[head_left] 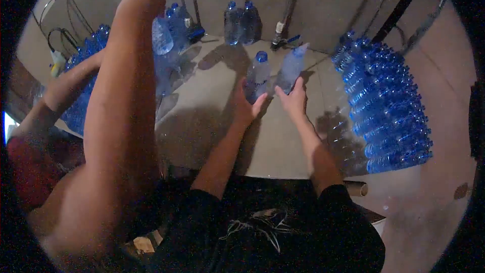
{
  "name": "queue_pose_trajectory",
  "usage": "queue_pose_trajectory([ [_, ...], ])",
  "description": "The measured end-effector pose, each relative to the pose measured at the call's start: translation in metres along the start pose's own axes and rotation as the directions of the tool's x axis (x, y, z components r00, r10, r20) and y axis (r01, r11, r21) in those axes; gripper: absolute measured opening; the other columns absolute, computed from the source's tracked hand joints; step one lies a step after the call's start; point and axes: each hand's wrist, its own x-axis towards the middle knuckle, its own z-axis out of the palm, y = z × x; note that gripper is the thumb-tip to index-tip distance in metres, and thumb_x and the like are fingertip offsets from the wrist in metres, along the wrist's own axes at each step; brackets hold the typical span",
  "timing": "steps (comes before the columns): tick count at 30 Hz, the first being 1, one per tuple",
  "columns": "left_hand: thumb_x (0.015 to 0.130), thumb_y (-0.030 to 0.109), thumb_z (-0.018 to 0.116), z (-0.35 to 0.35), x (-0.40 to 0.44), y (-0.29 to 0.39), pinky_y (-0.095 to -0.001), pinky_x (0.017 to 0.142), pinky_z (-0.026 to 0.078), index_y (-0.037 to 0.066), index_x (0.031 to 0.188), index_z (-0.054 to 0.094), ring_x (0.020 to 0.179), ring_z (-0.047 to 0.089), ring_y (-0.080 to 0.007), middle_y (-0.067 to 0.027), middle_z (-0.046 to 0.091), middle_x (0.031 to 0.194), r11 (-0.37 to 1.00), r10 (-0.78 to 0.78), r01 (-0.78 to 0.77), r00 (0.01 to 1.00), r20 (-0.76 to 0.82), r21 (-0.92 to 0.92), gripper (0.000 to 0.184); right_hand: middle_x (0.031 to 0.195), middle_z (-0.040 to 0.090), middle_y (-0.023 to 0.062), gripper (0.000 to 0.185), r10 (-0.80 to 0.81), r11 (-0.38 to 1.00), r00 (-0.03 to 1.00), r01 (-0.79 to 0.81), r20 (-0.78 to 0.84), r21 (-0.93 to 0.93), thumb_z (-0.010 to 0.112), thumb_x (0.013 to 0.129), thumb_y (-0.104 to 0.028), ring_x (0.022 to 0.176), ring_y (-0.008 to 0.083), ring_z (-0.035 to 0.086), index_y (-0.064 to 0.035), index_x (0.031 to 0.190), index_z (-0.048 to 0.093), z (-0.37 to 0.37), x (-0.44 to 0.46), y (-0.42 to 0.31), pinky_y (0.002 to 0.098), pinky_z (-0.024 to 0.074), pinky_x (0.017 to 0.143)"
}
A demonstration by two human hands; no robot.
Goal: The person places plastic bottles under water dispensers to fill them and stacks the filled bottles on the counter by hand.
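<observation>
Over the near part of the counter, the main risk sits with two clear plastic bottles held close together: their thin walls would likely dent if squeezed hard, and the tilted one could slip or knock its neighbour if the grip low on its body loosened. The left hand is partly closed around the lower body of the left bottle, thumb on one side and fingers on the other; that bottle is nearly upright. The right hand is likewise curled, not spread wide, around the base of the right bottle, which leans with its top away to the right and looks blurred, so how firmly it is gripped is hard to judge. To the right, a dense block of blue-topped bottles stands near the counter's rim; a bump from an elbow might topple the outer ones in a chain. On the left, a co-worker's raised arm crosses close by, beside a bottle and in front of packed rows, so arms crossing there could nudge something over. Farther back, two bottles stand side by side, one just left of the other, near a slanting pole by the wall.
</observation>
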Motion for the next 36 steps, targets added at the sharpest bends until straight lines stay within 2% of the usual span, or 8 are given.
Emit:
queue_pose_trajectory([
  [3,0.075,0.034,0.086,0.004,-0.006,0.002,-0.0459,0.106,0.043,0.001,0.143,0.043,0.126,0.053,-0.0404,-0.0258,0.054,0.135,0.976,-0.218,0.219,0.975,0.027,-0.004,0.086,0.113,0.066,0.0255,0.080,0.026,0.999,1.000,-0.026,-0.001,-0.043,0.082,0.076,-0.034,0.102,0.0410,0.065,0.0015,0.135,0.042,0.006,0.005,0.003,0.0469,0.0509,0.087],
  [6,0.074,0.032,0.086,0.001,0.004,0.011,-0.0453,0.103,0.045,0.000,0.140,0.048,0.121,0.057,-0.0399,-0.0255,0.057,0.131,0.988,-0.034,0.031,0.999,0.013,0.152,0.083,0.110,0.068,0.0249,0.079,0.032,0.999,0.999,-0.033,0.039,0.022,0.083,0.077,-0.032,0.099,0.0390,0.067,0.0028,0.134,0.041,0.001,0.003,0.010,0.0448,0.0525,0.084],
  [9,0.072,0.031,0.087,0.020,0.021,0.016,-0.0437,0.099,0.049,0.005,0.137,0.055,0.116,0.062,-0.0376,-0.0221,0.063,0.126,0.990,-0.054,0.070,0.990,0.132,-0.120,0.077,0.104,0.069,0.0230,0.079,0.041,0.998,0.999,-0.041,0.003,0.050,0.084,0.077,-0.030,0.095,0.0371,0.068,0.0040,0.133,0.040,-0.017,-0.027,0.008,0.0436,0.0532,0.082],
  [12,0.070,0.030,0.088,0.034,0.043,0.046,-0.0417,0.096,0.050,0.012,0.136,0.059,0.112,0.066,-0.0338,-0.0169,0.068,0.122,0.970,-0.210,0.162,0.935,0.286,0.184,0.074,0.107,0.066,0.0222,0.079,0.070,0.996,0.998,-0.070,0.002,0.046,0.085,0.077,-0.028,0.094,0.0367,0.067,0.0045,0.133,0.040,-0.031,-0.049,0.021,0.0435,0.0536,0.080],
  [15,0.068,0.031,0.090,0.053,0.052,0.042,-0.0401,0.097,0.050,0.017,0.138,0.058,0.115,0.066,-0.0301,-0.0131,0.069,0.123,0.947,-0.316,0.277,0.892,0.325,0.161,0.078,0.115,0.059,0.0229,0.080,-0.074,0.997,0.994,0.073,-0.082,-0.017,0.085,0.077,-0.029,0.099,0.0369,0.063,0.0045,0.134,0.039,-0.029,-0.052,0.040,0.0432,0.0535,0.081],
  [25,0.066,0.032,0.092,0.068,0.049,0.017,-0.0390,0.100,0.049,0.007,0.143,0.052,0.122,0.062,-0.0288,-0.0156,0.065,0.130,0.955,-0.298,0.283,0.906,0.300,0.092,0.090,0.120,0.053,0.0244,0.082,-0.162,0.982,0.978,0.146,-0.130,-0.124,0.085,0.076,-0.030,0.108,0.0383,0.060,0.0040,0.136,0.039,-0.035,-0.059,0.038,0.0423,0.0544,0.085],
  [31,0.073,0.012,0.088,0.041,0.036,0.045,-0.0433,0.109,0.043,-0.002,0.150,0.033,0.135,0.047,-0.0326,-0.0212,0.047,0.148,0.943,-0.288,0.324,0.908,0.303,-0.073,0.096,0.127,0.055,0.0257,0.085,0.123,0.981,0.974,-0.091,-0.189,0.170,0.085,0.076,-0.028,0.107,0.0387,0.061,0.0036,0.140,0.039,-0.078,-0.112,0.064,0.0455,0.0512,0.093],
  [36,0.085,0.006,0.077,-0.003,-0.023,0.032,-0.0405,0.107,0.043,0.003,0.150,0.038,0.136,0.047,-0.0306,-0.0184,0.045,0.149,0.866,-0.344,0.434,0.877,0.336,-0.246,0.076,0.127,0.056,0.0261,0.090,0.147,0.915,0.864,-0.304,-0.482,-0.266,0.084,0.076,-0.036,0.107,0.0382,0.062,0.0063,0.142,0.039,-0.183,-0.185,0.086,0.0455,0.0494,0.095],
])
